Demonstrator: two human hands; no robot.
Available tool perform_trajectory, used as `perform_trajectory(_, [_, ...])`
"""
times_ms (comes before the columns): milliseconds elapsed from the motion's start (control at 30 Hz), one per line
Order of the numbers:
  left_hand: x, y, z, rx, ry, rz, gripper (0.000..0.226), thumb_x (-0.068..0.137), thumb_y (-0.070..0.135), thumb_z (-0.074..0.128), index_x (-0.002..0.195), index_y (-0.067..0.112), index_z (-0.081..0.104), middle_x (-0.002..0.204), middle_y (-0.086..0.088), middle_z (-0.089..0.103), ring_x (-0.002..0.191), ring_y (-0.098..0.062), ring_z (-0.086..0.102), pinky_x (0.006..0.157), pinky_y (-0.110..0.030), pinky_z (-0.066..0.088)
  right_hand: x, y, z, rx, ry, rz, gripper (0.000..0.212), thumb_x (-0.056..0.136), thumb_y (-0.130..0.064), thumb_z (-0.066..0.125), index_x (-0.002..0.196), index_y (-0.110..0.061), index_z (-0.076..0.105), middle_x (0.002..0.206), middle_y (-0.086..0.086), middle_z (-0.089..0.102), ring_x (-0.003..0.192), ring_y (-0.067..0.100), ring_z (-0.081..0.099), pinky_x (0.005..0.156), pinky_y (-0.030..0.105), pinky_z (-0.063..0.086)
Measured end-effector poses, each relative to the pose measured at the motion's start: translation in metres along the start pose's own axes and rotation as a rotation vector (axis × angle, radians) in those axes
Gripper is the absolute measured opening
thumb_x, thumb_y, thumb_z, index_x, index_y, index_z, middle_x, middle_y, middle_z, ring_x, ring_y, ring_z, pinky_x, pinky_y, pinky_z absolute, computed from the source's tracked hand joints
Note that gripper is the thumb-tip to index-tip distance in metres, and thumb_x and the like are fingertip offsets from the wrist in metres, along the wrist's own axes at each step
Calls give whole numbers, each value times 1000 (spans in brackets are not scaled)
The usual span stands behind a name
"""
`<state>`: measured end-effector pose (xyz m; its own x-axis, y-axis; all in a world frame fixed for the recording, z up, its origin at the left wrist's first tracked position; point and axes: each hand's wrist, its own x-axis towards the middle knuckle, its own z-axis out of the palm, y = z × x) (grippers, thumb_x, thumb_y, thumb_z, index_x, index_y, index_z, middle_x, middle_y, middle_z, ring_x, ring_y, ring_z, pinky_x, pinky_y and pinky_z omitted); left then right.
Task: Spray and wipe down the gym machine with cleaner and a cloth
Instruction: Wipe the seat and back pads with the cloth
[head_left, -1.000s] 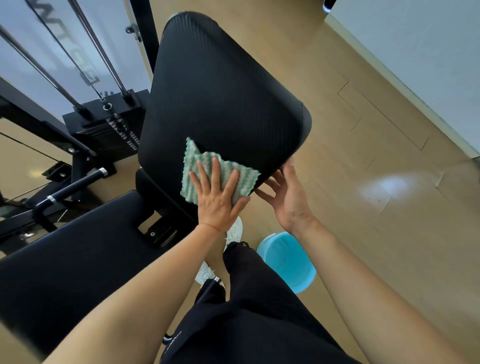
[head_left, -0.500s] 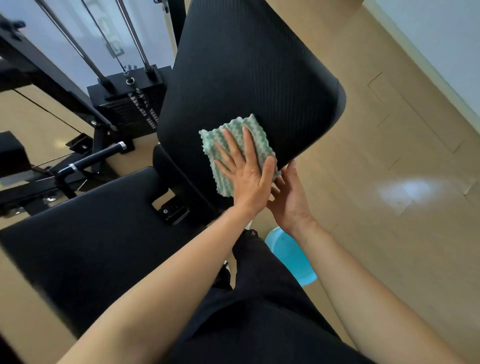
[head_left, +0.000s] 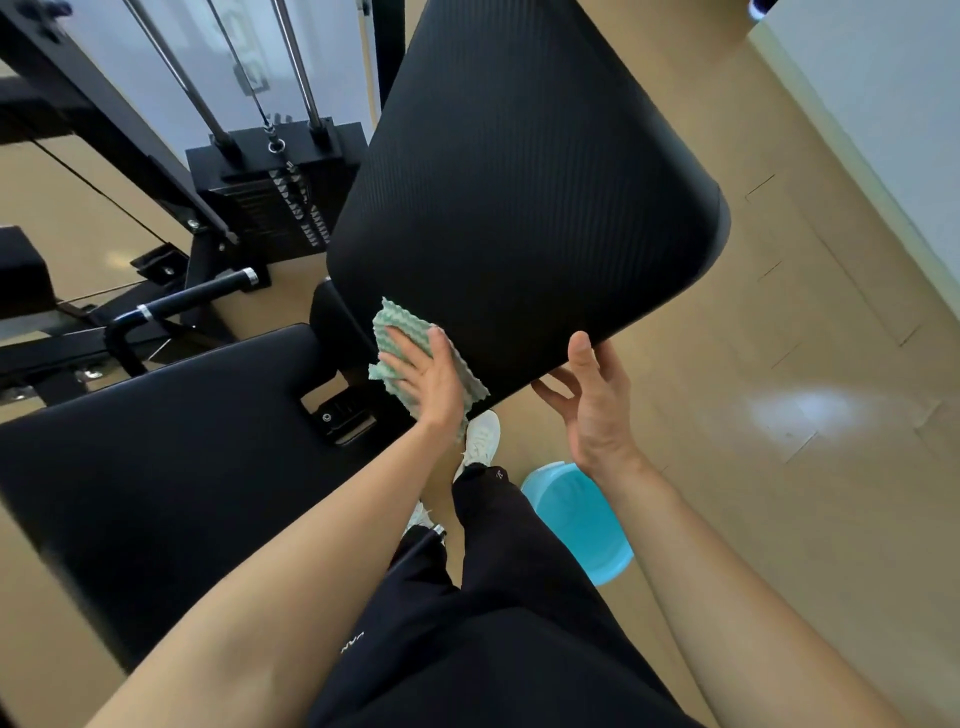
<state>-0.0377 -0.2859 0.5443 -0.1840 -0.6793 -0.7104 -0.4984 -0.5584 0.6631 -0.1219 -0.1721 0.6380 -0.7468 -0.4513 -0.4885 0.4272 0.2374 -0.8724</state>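
— Head view, looking down along your arms: where is the cloth?

— Under my left grip. The cloth is green and white with a wavy weave. It lies flat against the lower left part of the black back pad, near that pad's bottom edge.

— How does that grip stand?

— Wide. The fingers are straight and a little spread, and the palm presses the cloth onto the pad. Nothing curls round it. Cloth corners stick out above my fingertips and to the right of my palm.

— And the other one?

— My right grip is wide too. It is at the pad's bottom edge, to the right of the cloth and apart from it. The thumb tip touches the front of that edge, and the fingers reach beneath it, nearly straight. Whether they touch the underside, I cannot tell.

— What lies around the pad?

— The black seat pad is at lower left, with a metal bracket between the two pads. Behind them stands the weight stack. A black handle with silver rings lies to the left. On the tan floor, below my right wrist, stands a light blue bucket, beside my black trousers and a white shoe.
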Motion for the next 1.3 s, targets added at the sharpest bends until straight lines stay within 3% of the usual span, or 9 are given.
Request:
perform_trajectory(100, [-43, 8, 29, 89, -17, 183, 79, 100, 65, 20, 156, 38, -28, 166, 0, -34, 155, -34, -25, 122, -62, -14, -2, 4, 3, 30, 2, -8, 43, 94, -45, 62, 133, -27, 61, 132, 4, 70, 127, 30, 64, 104, 59, 53])
perform_trajectory(233, [-66, -9, 43, 68, -56, 402, 75, 91, 74, 17, 146, 57, -30, 165, 10, -35, 153, -25, -29, 117, -51, -24, -5, 9, 8, 14, 13, -14, 68, 91, -60, 65, 144, -19, 53, 139, 10, 64, 129, 33, 63, 101, 55, 56])
perform_trajectory(433, [-15, -39, 14, 13, -29, 195, 82, 89, 78, 19, 157, 48, -15, 169, 8, -26, 157, -26, -18, 124, -54, -9, -3, 33, 29, -4, 13, 88, 67, 85, -51, 71, 144, -28, 51, 136, -6, 67, 126, 14, 65, 102, 46, 57])
perform_trajectory(567, [30, -29, -14, -132, -30, 110, 71, 108, 53, 31, 162, 36, -12, 170, 0, -23, 158, -25, -13, 128, -53, -1, 3, 57, 44, -58, 69, 149, 60, 80, -53, 83, 131, -32, 58, 126, -14, 70, 119, 8, 67, 108, 50, 53])
perform_trajectory(700, [77, 15, -39, -80, 50, 183, 75, 108, 49, 33, 164, 23, -8, 172, -9, -15, 159, -26, -11, 129, -52, 0, 7, 74, 54, -113, 179, 143, 94, 53, -84, 81, 130, -36, 55, 131, -10, 67, 124, 15, 64, 109, 48, 52])
perform_trajectory(800, [106, 56, -55, -17, 119, 232, 76, 105, 54, 34, 165, 21, 3, 172, -15, -3, 159, -32, -3, 128, -51, 3, 9, 80, 62, -80, 218, 175, 92, 45, -88, 80, 120, -40, 58, 127, -11, 69, 122, 15, 66, 109, 47, 52])
perform_trajectory(900, [132, 77, -76, -22, 114, 367, 86, 90, 70, 35, 160, 20, 30, 164, -10, 31, 154, -25, 24, 128, -44, 17, 9, 83, 69, -56, 255, 216, 94, 41, -89, 81, 118, -40, 59, 124, -12, 71, 120, 15, 67, 108, 47, 53])
perform_trajectory(1000, [142, 89, -83, 24, 84, 430, 79, 85, 75, 32, 142, 23, 53, 137, -3, 58, 130, -21, 51, 116, -47, 36, 9, 84, 71, -45, 263, 230, 91, 40, -87, 83, 115, -41, 60, 121, -11, 72, 119, 16, 67, 108, 47, 52])
perform_trajectory(1300, [104, 157, -78, 186, -7, 716, 50, 105, 50, 37, 147, 24, 44, 136, 8, 53, 126, -15, 47, 115, -50, 30, 6, 73, 72, -86, 270, 266, 103, 38, -88, 83, 124, -37, 59, 125, -9, 70, 121, 18, 66, 107, 50, 53])
